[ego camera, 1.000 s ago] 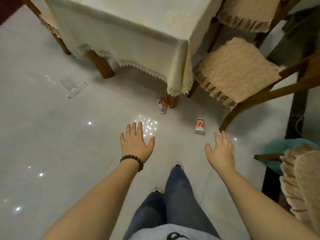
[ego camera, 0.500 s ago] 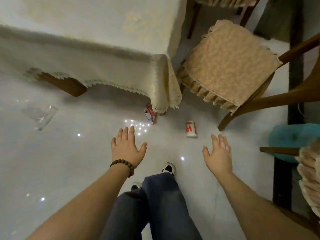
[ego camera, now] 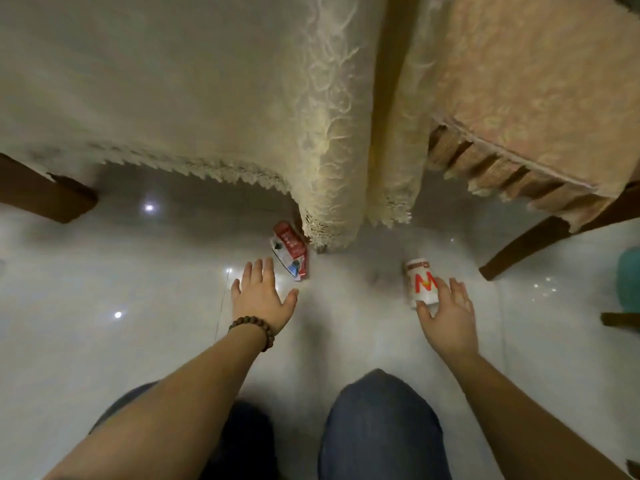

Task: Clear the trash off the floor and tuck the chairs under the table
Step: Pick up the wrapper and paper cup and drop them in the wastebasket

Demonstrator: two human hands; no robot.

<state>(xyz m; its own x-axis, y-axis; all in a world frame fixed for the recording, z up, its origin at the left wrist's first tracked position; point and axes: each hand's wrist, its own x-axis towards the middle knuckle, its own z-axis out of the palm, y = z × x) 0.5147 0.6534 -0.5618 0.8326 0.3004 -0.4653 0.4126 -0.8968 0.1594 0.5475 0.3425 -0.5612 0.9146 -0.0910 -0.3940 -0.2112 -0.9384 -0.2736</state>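
Glossy white tile floor with light glints, table draped in a cream lace-edged tablecloth filling the top of the view, its corner hanging down almost to the floor. Chair with a tan frilled seat cushion sits at upper right, pulled out beside the table, one dark wooden chair leg angled to the floor. Another dark wooden leg shows at far left

Trash on the floor: flattened red-and-white carton lying just beside the hanging cloth corner; white paper cup with red/orange lettering on its side, to the right of the corner

Left hand, beaded bracelet on the wrist, palm down, fingers straight and slightly spread, holding nothing, fingertips just short of the carton. Right hand fingers relaxed and spread, thumb at the cup's near end, fingers alongside it; contact can't be confirmed, no grip closed round it

Knees in blue jeans at bottom. Teal object at right edge, too cropped to identify
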